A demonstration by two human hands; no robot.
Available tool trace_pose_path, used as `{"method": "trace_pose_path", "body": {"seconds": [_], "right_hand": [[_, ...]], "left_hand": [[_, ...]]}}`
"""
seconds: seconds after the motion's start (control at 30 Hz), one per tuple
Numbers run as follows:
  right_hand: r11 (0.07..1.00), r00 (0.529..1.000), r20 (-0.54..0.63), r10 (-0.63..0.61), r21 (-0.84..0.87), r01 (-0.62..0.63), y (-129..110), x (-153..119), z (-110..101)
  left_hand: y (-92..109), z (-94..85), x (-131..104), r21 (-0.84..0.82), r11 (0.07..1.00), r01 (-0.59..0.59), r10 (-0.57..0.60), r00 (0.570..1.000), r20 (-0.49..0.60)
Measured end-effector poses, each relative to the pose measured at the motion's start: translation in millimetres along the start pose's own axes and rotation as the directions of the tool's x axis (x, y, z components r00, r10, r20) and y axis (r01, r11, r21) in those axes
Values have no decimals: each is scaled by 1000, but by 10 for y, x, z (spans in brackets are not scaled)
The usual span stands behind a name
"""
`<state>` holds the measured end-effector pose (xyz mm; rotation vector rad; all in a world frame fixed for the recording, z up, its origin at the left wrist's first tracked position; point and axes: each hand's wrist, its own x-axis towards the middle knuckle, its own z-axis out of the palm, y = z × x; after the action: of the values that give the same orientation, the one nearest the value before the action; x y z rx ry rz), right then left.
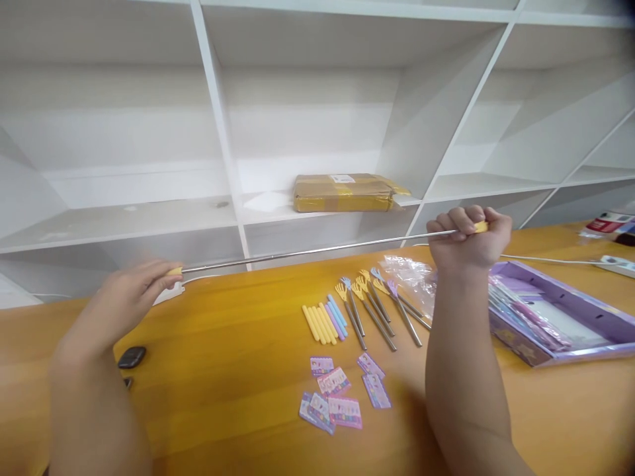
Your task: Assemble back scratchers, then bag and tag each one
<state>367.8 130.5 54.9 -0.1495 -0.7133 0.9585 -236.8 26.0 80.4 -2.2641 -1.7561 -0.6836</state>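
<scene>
A telescopic back scratcher point(317, 249) is stretched out long above the table, its thin metal rod spanning both hands. My left hand point(141, 291) pinches its yellow left end between thumb and fingers. At the other end, my right hand point(469, 235) is wrapped in a fist, with a bit of yellow showing and the rest hidden. Below the rod lie several shorter back scratchers point(381, 311) with yellow, blue and purple claw heads. Beside them is a row of yellow, purple and blue handle tubes point(325, 320). Small printed cards point(344, 411) are spread nearer to me.
A purple tray-like box point(595, 311) at the right holds wrapped back scratchers point(530, 314). Clear plastic bags point(409, 277) lie left of it. A taped cardboard box point(344, 194) sits on the white shelf point(183, 218). A black object point(131, 357) and a power strip point(618, 264) are on the table.
</scene>
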Motion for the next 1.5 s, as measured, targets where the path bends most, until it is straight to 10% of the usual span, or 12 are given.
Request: {"method": "trace_pose_path", "body": {"seconds": [0.17, 0.33, 0.53, 0.9, 1.23, 1.5], "right_hand": [[973, 986, -154, 63, 229, -27, 43, -144, 239], [960, 991, -112, 75, 278, -41, 115, -278, 397], [981, 997, -61, 56, 191, -43, 127, -294, 401], [936, 993, -90, 75, 350, -39, -20, -290, 259], [889, 987, -147, 64, 457, 10, -21, -339, 374], [976, 986, -166, 14, 218, 23, 1, -315, 327]], "left_hand": [[27, 80, 119, 199, 978, -68, 117, 962, -247], [122, 201, 210, 283, 955, 83, 105, 800, -590], [257, 254, 207, 205, 966, 157, 39, 695, -718], [89, 155, 192, 314, 940, -133, 295, 779, -553], [144, 111, 136, 270, 957, -107, 248, 785, -568], [201, 81, 71, 212, 960, -181, 269, 803, -532]]}}
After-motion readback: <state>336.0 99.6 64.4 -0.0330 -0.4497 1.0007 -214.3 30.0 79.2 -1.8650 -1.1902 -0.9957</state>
